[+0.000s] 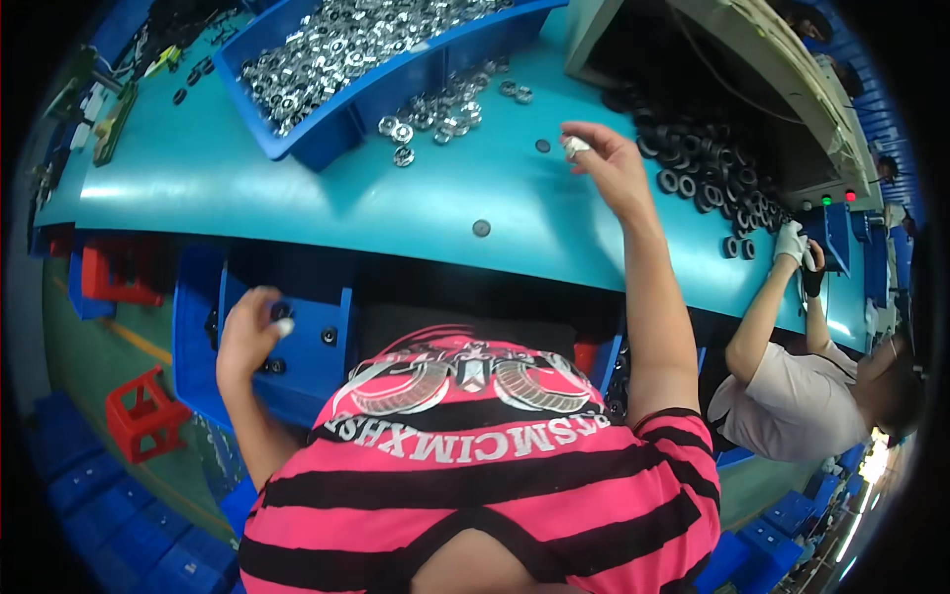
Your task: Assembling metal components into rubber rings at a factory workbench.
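Right hand [609,163] upper centre, fingers pinched over table [198,183] near black ring [542,146] | left hand [247,332] lower left, clenched by blue box [307,346], contents unclear | better lift one ring only, squarely

A bin [327,129] of rings [327,49] sits on the table [247,188] at back left, loose rings [435,114] just right of it, washers [708,163] heaped far right before a machine [752,59], and a lower bin [307,366] under the table's front edge.
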Tool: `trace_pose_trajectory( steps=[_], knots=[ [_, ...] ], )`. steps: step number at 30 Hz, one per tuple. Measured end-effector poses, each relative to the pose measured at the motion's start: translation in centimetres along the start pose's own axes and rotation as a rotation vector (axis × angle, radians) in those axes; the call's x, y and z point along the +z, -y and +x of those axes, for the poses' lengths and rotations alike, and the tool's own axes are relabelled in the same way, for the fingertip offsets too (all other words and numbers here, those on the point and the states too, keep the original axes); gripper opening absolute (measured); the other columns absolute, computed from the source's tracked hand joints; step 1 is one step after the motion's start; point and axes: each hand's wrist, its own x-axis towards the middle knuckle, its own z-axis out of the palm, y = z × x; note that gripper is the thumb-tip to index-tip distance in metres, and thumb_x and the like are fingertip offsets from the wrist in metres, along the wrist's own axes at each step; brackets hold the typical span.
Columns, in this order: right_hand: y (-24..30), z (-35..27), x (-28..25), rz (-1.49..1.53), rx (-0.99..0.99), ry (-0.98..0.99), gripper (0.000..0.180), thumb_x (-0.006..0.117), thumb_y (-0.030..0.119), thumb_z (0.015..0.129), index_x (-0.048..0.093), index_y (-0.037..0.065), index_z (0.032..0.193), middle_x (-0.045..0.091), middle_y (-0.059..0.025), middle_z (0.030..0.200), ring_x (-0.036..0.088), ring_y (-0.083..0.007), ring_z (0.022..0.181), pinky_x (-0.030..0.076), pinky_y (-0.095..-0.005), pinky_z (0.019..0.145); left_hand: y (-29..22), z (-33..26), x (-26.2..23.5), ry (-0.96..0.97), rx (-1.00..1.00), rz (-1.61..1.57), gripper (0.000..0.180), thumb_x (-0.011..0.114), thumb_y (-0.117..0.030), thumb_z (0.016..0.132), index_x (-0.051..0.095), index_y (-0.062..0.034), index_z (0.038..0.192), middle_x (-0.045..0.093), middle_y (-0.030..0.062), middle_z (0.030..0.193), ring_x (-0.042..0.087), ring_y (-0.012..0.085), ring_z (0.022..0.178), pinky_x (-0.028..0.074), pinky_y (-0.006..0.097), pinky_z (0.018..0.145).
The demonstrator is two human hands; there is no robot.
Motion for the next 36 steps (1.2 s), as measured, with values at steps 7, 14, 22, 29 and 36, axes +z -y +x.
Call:
trace_pose_trajectory(
  steps=[7, 14, 22, 29, 36],
  knots=[
    [-1.5, 12.5, -7.0, -0.911, -0.426, -0.404, 0.034, 0.07, 0.019, 0.08, 0.074, 0.01, 0.113, 0.07, -0.0148, 0.104, 0.064, -0.036, 0.105, 0.051, -0.0446, 0.092, -4.2, -0.2, 1.7, -0.151, 0.131, -0.26, 0.034, 0.074, -0.002, 0.08, 0.068, -0.0028, 0.113, 0.059, 0.0033, 0.077, 0.054, 0.0094, 0.068, 0.045, 0.026, 0.061],
    [-1.9, 20.8, -7.2, -1.358, 0.128, -0.212, 0.066, 0.062, 0.023, 0.085, 0.046, 0.027, 0.149, 0.03, -0.0093, 0.159, 0.028, -0.0356, 0.145, 0.032, -0.0584, 0.114, -16.9, 6.4, 10.7, 0.158, 0.541, -0.376, 0.021, 0.072, -0.006, 0.087, 0.071, -0.0037, 0.108, 0.063, 0.0021, 0.08, 0.056, 0.0085, 0.07, 0.045, 0.025, 0.062],
    [-0.8, 21.3, -6.5, -1.432, 0.209, -0.304, 0.056, 0.063, 0.028, 0.086, 0.054, 0.023, 0.141, 0.045, -0.0091, 0.149, 0.036, -0.0316, 0.142, 0.031, -0.0565, 0.113, -15.2, 10.0, 14.2, 0.107, 0.45, -0.609, 0.015, 0.068, -0.004, 0.091, 0.07, -0.0009, 0.106, 0.063, 0.0, 0.078, 0.054, 0.0047, 0.066, 0.041, 0.021, 0.056],
    [-1.3, 22.3, -7.6, -1.387, 0.237, -0.358, 0.055, 0.064, 0.04, 0.088, 0.057, 0.025, 0.141, 0.047, -0.0125, 0.15, 0.039, -0.0354, 0.142, 0.033, -0.0588, 0.113, -14.6, 10.1, 13.8, 0.149, 0.384, -0.683, 0.017, 0.068, -0.006, 0.093, 0.069, -0.003, 0.109, 0.065, -0.0002, 0.082, 0.055, 0.0038, 0.065, 0.043, 0.02, 0.054],
    [-2.3, 16.6, -11.2, -0.672, -0.233, -0.538, 0.054, 0.074, 0.034, 0.086, 0.062, 0.017, 0.136, 0.062, -0.0171, 0.134, 0.062, -0.0344, 0.119, 0.05, -0.0429, 0.102, -14.6, 10.0, 14.0, 0.177, 0.397, -0.753, 0.016, 0.068, -0.007, 0.094, 0.069, -0.0029, 0.109, 0.065, -0.001, 0.084, 0.053, 0.0027, 0.066, 0.043, 0.02, 0.056]
  ],
)
